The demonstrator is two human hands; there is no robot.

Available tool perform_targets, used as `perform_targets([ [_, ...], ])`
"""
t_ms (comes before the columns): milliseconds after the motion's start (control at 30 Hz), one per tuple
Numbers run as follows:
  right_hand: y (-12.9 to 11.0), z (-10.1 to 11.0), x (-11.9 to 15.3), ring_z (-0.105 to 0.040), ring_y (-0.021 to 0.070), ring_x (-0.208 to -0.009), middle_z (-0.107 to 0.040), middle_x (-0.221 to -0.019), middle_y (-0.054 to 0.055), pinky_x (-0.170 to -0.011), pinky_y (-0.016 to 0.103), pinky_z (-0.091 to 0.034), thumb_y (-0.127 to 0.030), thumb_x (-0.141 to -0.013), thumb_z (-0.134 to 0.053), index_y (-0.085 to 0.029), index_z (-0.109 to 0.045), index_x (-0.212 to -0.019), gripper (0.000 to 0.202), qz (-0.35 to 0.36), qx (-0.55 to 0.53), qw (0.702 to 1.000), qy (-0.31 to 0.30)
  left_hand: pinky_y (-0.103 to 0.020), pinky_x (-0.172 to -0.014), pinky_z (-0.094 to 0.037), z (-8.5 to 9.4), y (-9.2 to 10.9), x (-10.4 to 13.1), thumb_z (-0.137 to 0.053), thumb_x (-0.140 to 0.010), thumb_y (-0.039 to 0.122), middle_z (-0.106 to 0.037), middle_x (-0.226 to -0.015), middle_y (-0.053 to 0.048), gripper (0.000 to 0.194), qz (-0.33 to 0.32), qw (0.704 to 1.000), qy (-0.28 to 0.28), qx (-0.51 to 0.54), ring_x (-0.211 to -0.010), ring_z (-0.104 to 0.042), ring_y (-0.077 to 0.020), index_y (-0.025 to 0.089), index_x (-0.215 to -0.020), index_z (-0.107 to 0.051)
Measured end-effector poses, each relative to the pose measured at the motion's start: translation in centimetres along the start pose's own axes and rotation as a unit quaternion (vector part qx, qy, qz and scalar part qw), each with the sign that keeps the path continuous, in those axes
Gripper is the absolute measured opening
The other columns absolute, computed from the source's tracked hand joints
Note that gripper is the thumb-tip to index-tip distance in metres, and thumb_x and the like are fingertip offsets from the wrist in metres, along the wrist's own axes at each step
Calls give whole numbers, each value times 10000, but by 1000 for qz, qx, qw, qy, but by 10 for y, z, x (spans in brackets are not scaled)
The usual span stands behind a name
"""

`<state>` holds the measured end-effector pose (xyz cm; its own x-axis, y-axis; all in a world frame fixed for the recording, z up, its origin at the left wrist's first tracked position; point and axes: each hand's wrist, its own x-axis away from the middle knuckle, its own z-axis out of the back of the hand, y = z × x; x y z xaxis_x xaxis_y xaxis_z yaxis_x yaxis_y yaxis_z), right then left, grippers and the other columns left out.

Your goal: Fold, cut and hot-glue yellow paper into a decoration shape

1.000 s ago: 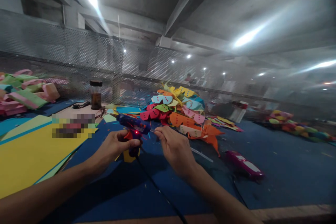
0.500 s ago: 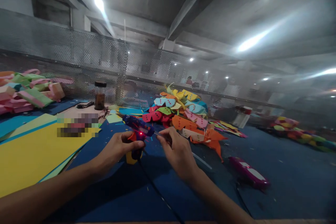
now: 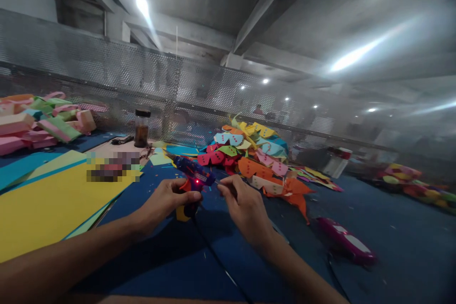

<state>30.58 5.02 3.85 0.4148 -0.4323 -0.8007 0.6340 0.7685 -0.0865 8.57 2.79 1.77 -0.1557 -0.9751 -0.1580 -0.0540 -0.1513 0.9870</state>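
My left hand (image 3: 174,199) is wrapped round the handle of a blue hot glue gun (image 3: 192,169) with an orange trigger and a lit red light. Its nozzle points up and to the left, and a black cord runs down from the handle. At the gun's rear end my right hand (image 3: 247,206) pinches a thin, pale glue stick (image 3: 218,181); only a short piece shows between gun and fingers. Beyond the hands lies a heap of coloured paper cut-outs (image 3: 249,149) with dotted marks. A small yellow thing (image 3: 182,214) shows below the gun, partly hidden.
Large yellow paper sheets (image 3: 46,209) lie at the left, with folded paper pieces (image 3: 53,123) behind. A dark-lidded jar (image 3: 141,129) stands near the perforated metal screen (image 3: 135,66). On the blue tabletop (image 3: 402,237), a purple corded device (image 3: 347,241) lies to the right.
The whole view has shifted a little, so everything appears slightly further right. Both hands keep their hold on the glue gun and the glue stick.
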Motion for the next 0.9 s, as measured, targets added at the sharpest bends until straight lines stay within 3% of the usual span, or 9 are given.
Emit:
perform_targets([
  [167,1,1,-2,-741,199,-717,-750,-811,34,-630,300,-524,-316,-1094,-505,-217,-621,-993,182,-3,18,1000,-2,-297,-659,-457,-1,-4,-1,-919,-658,539,-728,-734,-43,439,8,999,-1,37,-681,-637,-184,155,-755,-731],
  [300,-8,6,0,-737,282,-974,-766,-1065,133,-853,414,-566,-342,-1055,-589,-191,-631,-1169,195,54,85,993,68,-311,-706,-469,-2,-5,-2,-926,-657,562,-727,-762,-50,474,20,996,-15,89,-705,-645,-184,144,-811,-764],
  [400,-18,5,5,-725,242,-852,-747,-913,94,-787,371,-567,-315,-1041,-605,-208,-641,-996,122,57,34,997,47,-302,-711,-466,-2,-5,-2,-944,-646,537,-739,-783,-53,462,31,992,-4,119,-709,-643,-175,146,-827,-779],
  [467,-23,0,7,-716,212,-730,-726,-801,51,-675,327,-559,-373,-1030,-621,-219,-625,-914,192,-17,-44,998,-41,-291,-719,-465,-3,-5,-2,-965,-632,501,-747,-805,-54,445,45,989,-3,144,-732,-645,-171,149,-836,-783],
  [500,-24,-4,7,-736,216,-749,-752,-847,53,-675,324,-572,-407,-1002,-661,-215,-629,-984,196,-67,-95,990,-79,-288,-727,-468,-5,-5,-2,-978,-620,483,-748,-811,-53,441,54,986,-6,161,-742,-645,-169,152,-836,-782],
  [600,-23,-19,4,-784,238,-928,-796,-1028,86,-779,347,-621,-432,-967,-685,-214,-579,-1089,272,-200,-278,928,-148,-272,-738,-475,-9,-4,-3,-1006,-589,463,-742,-815,-44,462,70,975,-20,211,-737,-636,-149,152,-847,-781],
  [700,-20,-31,-1,-786,251,-1003,-798,-1090,99,-843,379,-638,-392,-893,-746,-214,-539,-1186,400,-249,-393,875,-135,-248,-690,-462,-12,-2,-7,-1016,-573,468,-745,-834,-48,512,76,966,-29,247,-722,-623,-132,144,-901,-792],
  [800,-17,-35,-6,-791,269,-979,-803,-1079,103,-825,398,-651,-368,-797,-819,-204,-530,-1226,543,-284,-391,867,-122,-243,-680,-467,-16,-2,-12,-1030,-539,457,-752,-845,-51,543,91,957,-28,274,-716,-625,-131,146,-920,-801],
  [900,-17,-33,-11,-789,276,-993,-805,-1089,103,-849,413,-654,-362,-779,-820,-191,-589,-1184,497,-282,-389,868,-127,-248,-703,-489,-19,-2,-13,-1036,-501,475,-747,-811,-49,536,100,956,-21,276,-718,-631,-137,147,-850,-799],
])
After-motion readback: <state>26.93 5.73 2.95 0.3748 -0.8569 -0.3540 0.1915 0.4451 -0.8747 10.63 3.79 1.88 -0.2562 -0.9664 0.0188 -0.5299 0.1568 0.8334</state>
